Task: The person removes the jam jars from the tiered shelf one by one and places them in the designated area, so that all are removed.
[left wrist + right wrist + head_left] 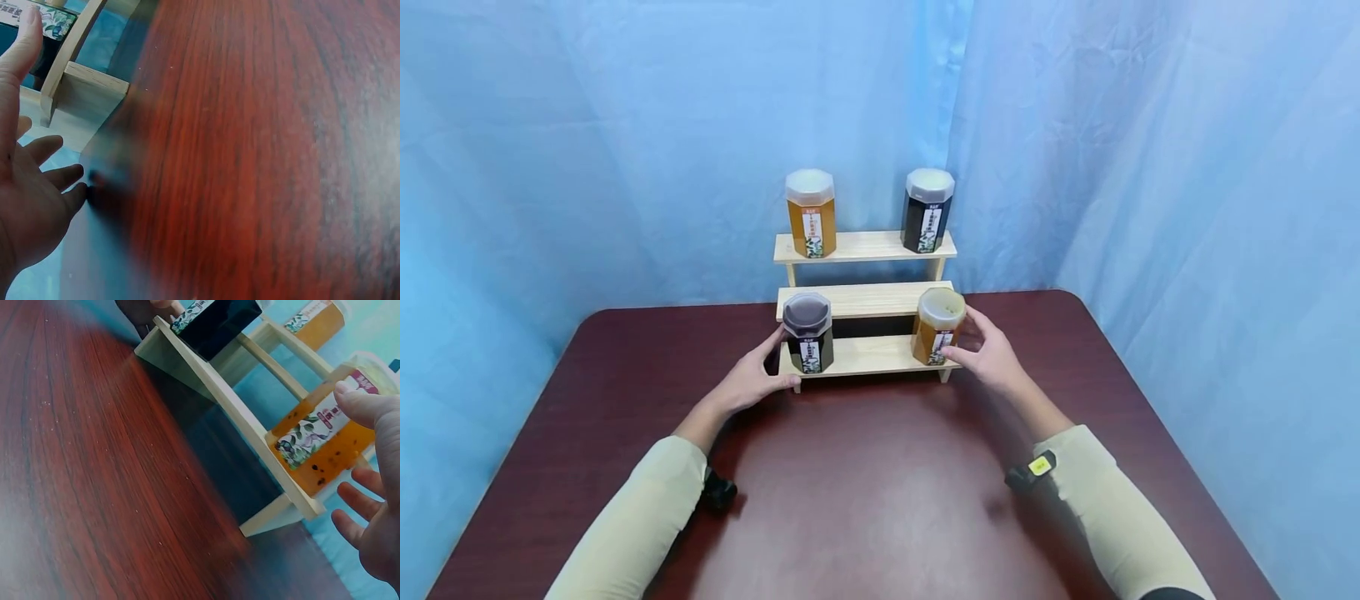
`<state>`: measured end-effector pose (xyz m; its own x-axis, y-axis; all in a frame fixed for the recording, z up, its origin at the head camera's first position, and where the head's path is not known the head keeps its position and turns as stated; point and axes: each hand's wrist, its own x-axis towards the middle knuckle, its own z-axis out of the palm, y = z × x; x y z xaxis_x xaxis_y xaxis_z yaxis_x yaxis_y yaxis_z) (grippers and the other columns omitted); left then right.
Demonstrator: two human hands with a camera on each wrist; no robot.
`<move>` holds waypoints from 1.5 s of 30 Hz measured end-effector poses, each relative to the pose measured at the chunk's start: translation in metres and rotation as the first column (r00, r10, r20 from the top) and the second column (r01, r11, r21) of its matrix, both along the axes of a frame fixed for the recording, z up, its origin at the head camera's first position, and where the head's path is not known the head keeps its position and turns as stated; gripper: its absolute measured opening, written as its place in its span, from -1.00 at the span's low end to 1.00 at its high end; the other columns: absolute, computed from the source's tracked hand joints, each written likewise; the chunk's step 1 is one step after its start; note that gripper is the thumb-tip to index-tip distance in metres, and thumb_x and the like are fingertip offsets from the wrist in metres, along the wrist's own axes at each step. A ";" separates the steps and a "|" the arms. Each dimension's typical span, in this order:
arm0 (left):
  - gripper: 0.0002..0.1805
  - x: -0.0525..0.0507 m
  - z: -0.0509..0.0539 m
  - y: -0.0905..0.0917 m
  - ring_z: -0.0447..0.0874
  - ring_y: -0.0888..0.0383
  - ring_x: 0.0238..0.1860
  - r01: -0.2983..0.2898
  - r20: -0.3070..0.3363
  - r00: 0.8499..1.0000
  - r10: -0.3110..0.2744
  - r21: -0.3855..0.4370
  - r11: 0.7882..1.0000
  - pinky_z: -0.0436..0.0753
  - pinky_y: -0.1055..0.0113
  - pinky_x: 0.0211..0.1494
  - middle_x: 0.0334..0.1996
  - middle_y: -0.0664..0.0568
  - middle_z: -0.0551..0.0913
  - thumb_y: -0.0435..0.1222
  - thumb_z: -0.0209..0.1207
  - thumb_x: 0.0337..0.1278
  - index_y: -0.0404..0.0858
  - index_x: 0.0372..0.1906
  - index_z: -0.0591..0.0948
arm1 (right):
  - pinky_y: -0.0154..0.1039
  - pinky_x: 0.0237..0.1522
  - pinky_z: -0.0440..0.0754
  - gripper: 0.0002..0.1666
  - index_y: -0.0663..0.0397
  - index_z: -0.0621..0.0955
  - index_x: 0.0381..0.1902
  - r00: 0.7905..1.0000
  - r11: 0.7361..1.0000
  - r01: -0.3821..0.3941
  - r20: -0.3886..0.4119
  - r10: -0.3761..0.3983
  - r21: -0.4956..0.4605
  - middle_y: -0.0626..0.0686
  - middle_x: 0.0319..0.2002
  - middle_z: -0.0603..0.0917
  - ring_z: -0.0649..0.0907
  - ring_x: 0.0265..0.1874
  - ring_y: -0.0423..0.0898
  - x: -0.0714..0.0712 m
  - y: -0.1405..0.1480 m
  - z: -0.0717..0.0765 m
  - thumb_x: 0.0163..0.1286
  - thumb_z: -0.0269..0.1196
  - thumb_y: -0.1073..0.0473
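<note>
Head view: the lower dark jar (808, 337) and lower amber jar (929, 330) stand upright at the left and right ends of the bottom tier (872, 354) of a wooden stand (868, 301), near its front edge. The upper amber jar (812, 221) and upper dark jar (927, 218) stand on the top tier.

Left hand (747, 385): beside the lower dark jar, thumb and fingers spread apart, no clamp evident. Right hand (997, 360): thumb across the front of the lower amber jar, a finger by the rear of its lid; whether it clamps or merely touches cannot be told.

Assessment: the step appears to be positioning the lower pair. Good practice would be light, even pressure low on each body rather than at the lid, labels square to the front and bases fully supported. Fingers should leave sideways; a knuckle catching the lid or middle tier could tip a jar.
</note>
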<state>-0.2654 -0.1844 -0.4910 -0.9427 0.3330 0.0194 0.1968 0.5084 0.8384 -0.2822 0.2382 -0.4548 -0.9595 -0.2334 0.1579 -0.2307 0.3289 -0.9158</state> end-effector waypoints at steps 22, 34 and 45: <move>-0.14 -0.002 -0.006 -0.003 -0.12 -0.13 0.59 0.010 0.032 0.999 -0.013 0.118 0.993 -0.03 -0.20 0.51 0.60 -0.11 0.01 -0.10 0.18 0.45 -0.15 0.64 0.01 | 0.19 0.27 0.43 -0.05 0.20 0.32 0.45 0.995 0.997 0.073 -0.071 -0.070 0.039 0.29 0.24 0.52 0.52 0.20 0.20 0.002 -0.015 -0.001 0.19 0.53 0.23; -0.17 -0.004 -0.014 -0.001 -0.13 -0.24 0.57 0.002 0.050 0.999 -0.006 0.092 0.996 -0.03 -0.22 0.50 0.58 -0.26 -0.01 -0.24 0.14 0.47 -0.33 0.62 -0.02 | 0.07 0.16 0.51 -0.03 0.12 0.39 0.35 0.948 0.951 0.288 -0.173 -0.268 0.107 0.13 0.16 0.57 0.56 0.11 0.07 0.002 -0.036 -0.011 0.07 0.60 -0.01; -0.15 0.002 -0.020 -0.001 -0.11 -0.16 0.58 0.010 0.036 0.999 -0.013 0.096 0.995 -0.01 -0.21 0.50 0.60 -0.14 0.01 -0.09 0.15 0.47 -0.17 0.65 -0.01 | 0.04 0.01 0.60 -0.06 0.04 0.45 0.31 0.932 0.930 0.349 -0.150 -0.330 0.118 0.13 0.05 0.64 0.62 -0.02 0.06 0.006 -0.021 -0.015 0.03 0.60 -0.07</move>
<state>-0.2636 -0.1855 -0.5110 -0.9395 0.3421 0.0174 0.1705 0.4229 0.8900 -0.2761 0.2176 -0.4693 -0.9597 0.0743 0.2710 -0.1920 0.5305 -0.8256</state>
